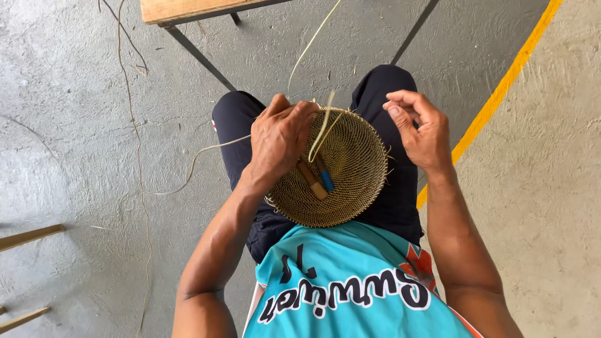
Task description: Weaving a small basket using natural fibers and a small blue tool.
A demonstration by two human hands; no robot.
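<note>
The woven basket [341,169] sits at the centre of the frame, resting on the person's lap. Inside it lie two small tools: one with a brown handle [311,179], one with a blue handle [325,178]. The left hand [278,141] grips the basket's left rim, fingers closed over the weave. The right hand [422,128], just right of the basket, pinches a thin strand, hardly visible. A pale reed strip [320,134] rises from the rim toward the frame's top. A wooden worktop [181,9] shows at upper left.

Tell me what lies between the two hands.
In the head view, the basket's far rim and a pale strand rising from it lie between the left hand and the right hand.
</note>
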